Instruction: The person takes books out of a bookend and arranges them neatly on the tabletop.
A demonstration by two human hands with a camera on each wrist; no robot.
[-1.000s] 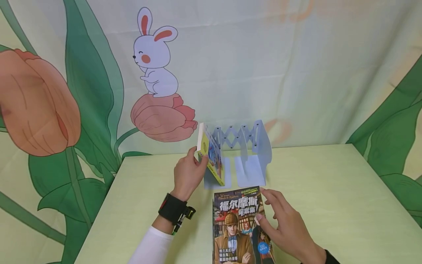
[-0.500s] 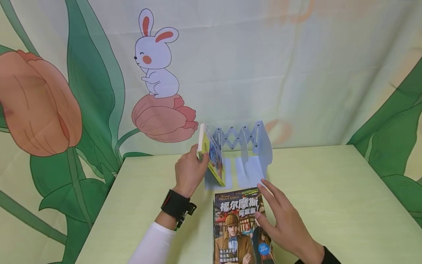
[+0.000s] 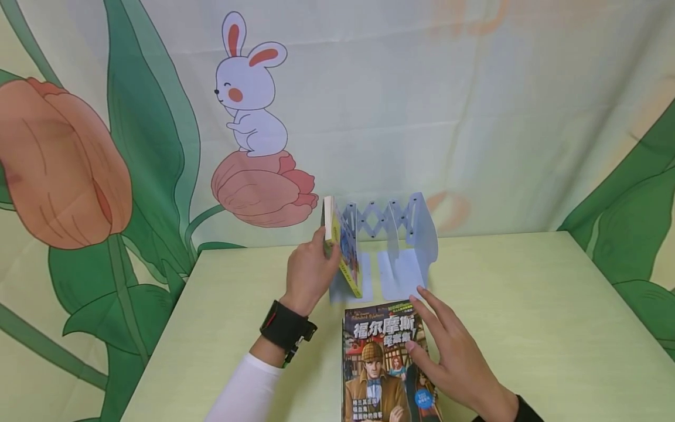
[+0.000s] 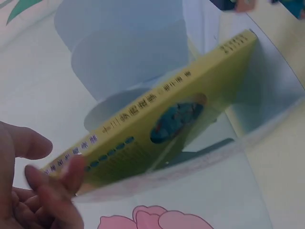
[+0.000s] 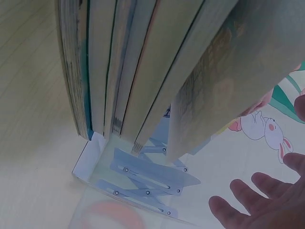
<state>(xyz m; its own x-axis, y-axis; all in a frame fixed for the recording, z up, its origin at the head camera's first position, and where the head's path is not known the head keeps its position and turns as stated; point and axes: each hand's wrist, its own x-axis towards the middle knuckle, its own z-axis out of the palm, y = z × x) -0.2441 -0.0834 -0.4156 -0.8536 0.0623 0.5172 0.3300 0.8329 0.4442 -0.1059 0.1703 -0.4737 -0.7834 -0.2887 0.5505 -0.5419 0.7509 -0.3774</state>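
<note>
A yellow-spined book (image 3: 350,275) stands on edge in the left slot of a pale blue expandable book rack (image 3: 403,275). My left hand (image 3: 312,271) pinches its near upper corner, thumb on the right side and fingers on the left. In the left wrist view, the book's yellow cover (image 4: 224,86) faces the camera, with the blurred fingers (image 4: 59,195) at one end. My right hand (image 3: 459,354) is spread beside a comic-style book (image 3: 377,369) with a man in a checked cap, which tops a stack. The right wrist view shows the page edges (image 5: 138,71) of several stacked books.
The rack's thin divider (image 3: 391,234) and right end plate (image 3: 423,228) stand upright, joined by a scissor lattice (image 3: 373,220). Behind the pale green table (image 3: 527,293) hangs a cloth backdrop (image 3: 369,117) printed with a rabbit and tulips.
My left hand and the yellow-spined book's top have shifted slightly right, so the book leans less. My right hand has slid up a little along the stack's right edge, fingers still spread.
</note>
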